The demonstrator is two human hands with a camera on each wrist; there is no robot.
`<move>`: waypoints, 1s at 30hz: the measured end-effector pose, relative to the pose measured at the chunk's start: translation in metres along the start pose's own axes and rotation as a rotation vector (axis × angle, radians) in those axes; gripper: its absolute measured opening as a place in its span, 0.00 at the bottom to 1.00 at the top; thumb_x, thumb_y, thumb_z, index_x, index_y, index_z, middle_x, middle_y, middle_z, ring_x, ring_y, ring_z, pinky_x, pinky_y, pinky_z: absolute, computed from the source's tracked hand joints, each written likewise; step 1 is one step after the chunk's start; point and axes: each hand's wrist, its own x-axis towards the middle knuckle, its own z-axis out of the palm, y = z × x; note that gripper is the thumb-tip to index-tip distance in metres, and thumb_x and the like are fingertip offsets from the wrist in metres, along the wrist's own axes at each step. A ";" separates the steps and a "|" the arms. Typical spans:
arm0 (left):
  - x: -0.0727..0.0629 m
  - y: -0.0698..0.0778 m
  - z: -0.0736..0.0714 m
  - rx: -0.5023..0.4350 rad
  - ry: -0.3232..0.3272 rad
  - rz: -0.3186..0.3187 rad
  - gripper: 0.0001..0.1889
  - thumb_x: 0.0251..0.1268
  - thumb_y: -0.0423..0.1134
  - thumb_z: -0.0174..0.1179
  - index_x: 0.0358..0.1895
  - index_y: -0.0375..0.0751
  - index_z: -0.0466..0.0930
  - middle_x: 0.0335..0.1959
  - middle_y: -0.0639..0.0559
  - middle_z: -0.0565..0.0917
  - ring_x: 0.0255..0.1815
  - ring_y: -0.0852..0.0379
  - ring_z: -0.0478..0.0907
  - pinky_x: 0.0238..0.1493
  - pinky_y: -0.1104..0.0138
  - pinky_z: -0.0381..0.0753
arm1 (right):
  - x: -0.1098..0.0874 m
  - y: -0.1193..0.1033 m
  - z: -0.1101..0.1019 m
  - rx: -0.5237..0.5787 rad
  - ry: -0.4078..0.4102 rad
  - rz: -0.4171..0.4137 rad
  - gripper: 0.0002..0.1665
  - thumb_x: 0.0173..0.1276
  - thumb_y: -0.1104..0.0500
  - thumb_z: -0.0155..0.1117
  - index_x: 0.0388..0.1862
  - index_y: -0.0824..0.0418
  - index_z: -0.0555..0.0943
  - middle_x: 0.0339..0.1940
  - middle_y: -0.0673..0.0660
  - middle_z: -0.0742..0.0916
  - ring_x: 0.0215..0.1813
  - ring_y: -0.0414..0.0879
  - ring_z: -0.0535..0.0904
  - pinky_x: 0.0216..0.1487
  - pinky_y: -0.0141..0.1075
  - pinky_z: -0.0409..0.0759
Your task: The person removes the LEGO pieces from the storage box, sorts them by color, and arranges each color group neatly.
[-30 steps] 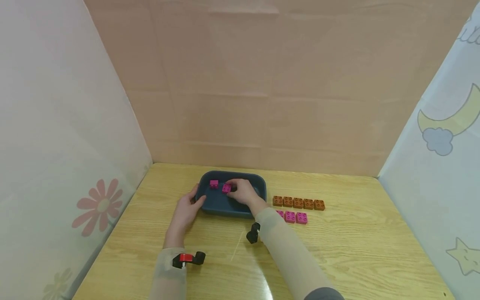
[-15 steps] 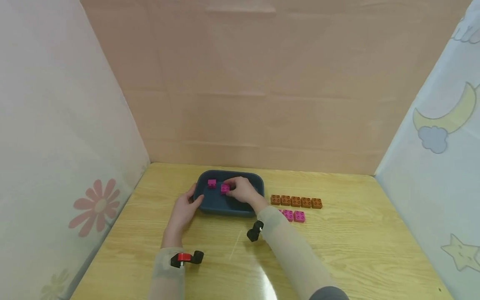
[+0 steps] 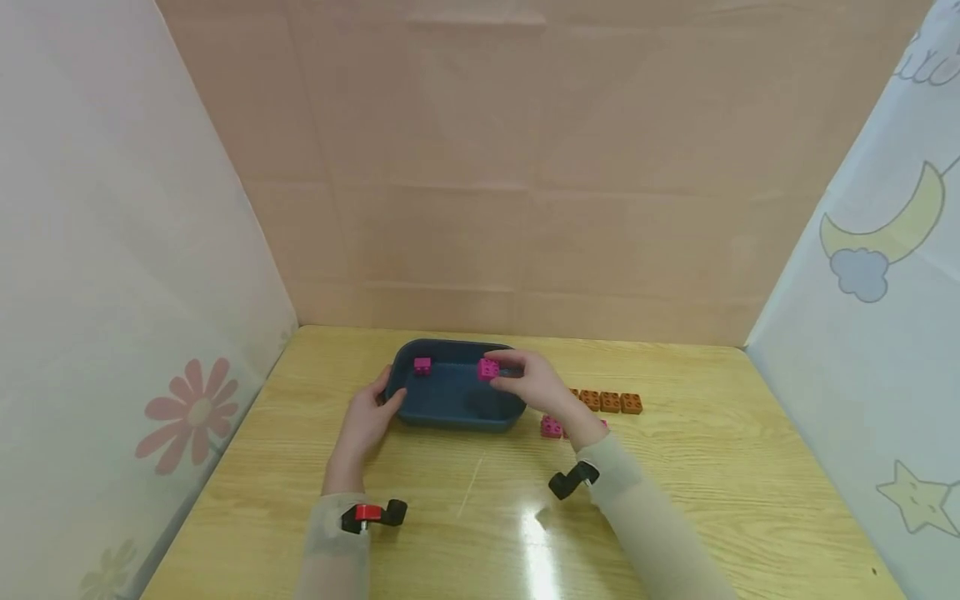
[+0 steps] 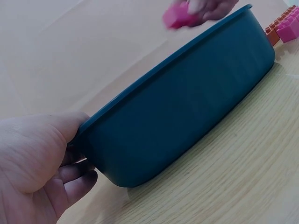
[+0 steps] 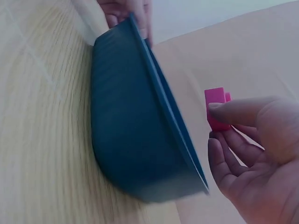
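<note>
A dark blue tray (image 3: 450, 421) with raised walls stands on the wooden table. My left hand (image 3: 367, 418) grips its left end, thumb over the rim and fingers against the outer wall, as the left wrist view shows. Thumb and fingers of my right hand (image 3: 531, 382) pinch a pink toy building brick (image 5: 216, 109) by its sides. In the right wrist view this brick is up above the tray's rim (image 5: 170, 109). Another pink brick (image 3: 422, 366) lies inside the tray, toward its far left corner.
Right of the tray lies a row of orange bricks (image 3: 611, 402), partly behind my right hand. Nearer me is a row of pink bricks (image 3: 551, 427), partly covered by my right wrist. A beige wall (image 3: 465, 250) closes off the table's far edge.
My right hand has lifted the pink brick off the tray's floor and carried it rightward, toward the tray's right end. My left hand keeps its hold on the tray.
</note>
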 end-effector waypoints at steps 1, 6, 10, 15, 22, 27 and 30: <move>0.000 0.000 0.000 0.001 0.000 -0.001 0.37 0.82 0.43 0.62 0.85 0.33 0.57 0.85 0.39 0.60 0.85 0.39 0.57 0.82 0.48 0.61 | -0.007 0.001 -0.005 0.026 0.014 0.014 0.30 0.74 0.60 0.75 0.73 0.57 0.82 0.68 0.58 0.85 0.66 0.57 0.84 0.61 0.48 0.87; 0.000 -0.001 0.000 0.010 0.006 0.001 0.37 0.83 0.43 0.61 0.85 0.33 0.57 0.85 0.38 0.59 0.85 0.38 0.57 0.82 0.47 0.61 | -0.042 0.011 -0.022 0.136 0.060 0.069 0.31 0.75 0.60 0.74 0.75 0.55 0.81 0.70 0.59 0.84 0.63 0.59 0.86 0.57 0.52 0.89; 0.000 -0.002 0.000 0.019 0.012 0.006 0.37 0.83 0.42 0.61 0.85 0.33 0.57 0.85 0.38 0.60 0.84 0.37 0.57 0.82 0.46 0.61 | -0.068 0.025 -0.036 0.137 0.093 0.080 0.31 0.74 0.60 0.74 0.75 0.56 0.81 0.71 0.60 0.83 0.67 0.60 0.84 0.60 0.49 0.88; 0.001 -0.002 0.001 0.032 0.013 0.014 0.37 0.82 0.42 0.61 0.85 0.33 0.57 0.84 0.37 0.60 0.84 0.36 0.58 0.81 0.45 0.62 | -0.098 0.048 -0.060 0.063 0.144 0.083 0.31 0.75 0.58 0.74 0.75 0.58 0.80 0.73 0.61 0.82 0.69 0.60 0.82 0.62 0.37 0.85; 0.002 -0.002 0.001 0.018 0.007 0.005 0.37 0.82 0.44 0.62 0.85 0.35 0.58 0.85 0.39 0.60 0.85 0.39 0.57 0.82 0.47 0.61 | -0.137 0.072 -0.098 0.022 0.205 0.118 0.30 0.77 0.59 0.72 0.75 0.63 0.78 0.71 0.66 0.82 0.68 0.62 0.81 0.57 0.28 0.83; 0.001 -0.002 0.001 0.011 -0.006 -0.008 0.37 0.83 0.44 0.61 0.86 0.36 0.56 0.86 0.40 0.59 0.85 0.40 0.56 0.83 0.48 0.60 | -0.155 0.082 -0.117 -0.013 0.205 0.160 0.30 0.76 0.60 0.72 0.74 0.64 0.79 0.71 0.67 0.82 0.68 0.64 0.81 0.56 0.29 0.85; 0.000 -0.002 0.001 0.016 -0.005 -0.012 0.37 0.83 0.44 0.60 0.86 0.36 0.56 0.85 0.40 0.59 0.85 0.39 0.56 0.83 0.47 0.60 | -0.160 0.085 -0.123 -0.038 0.178 0.191 0.30 0.76 0.58 0.72 0.75 0.63 0.79 0.71 0.66 0.82 0.67 0.64 0.82 0.56 0.30 0.84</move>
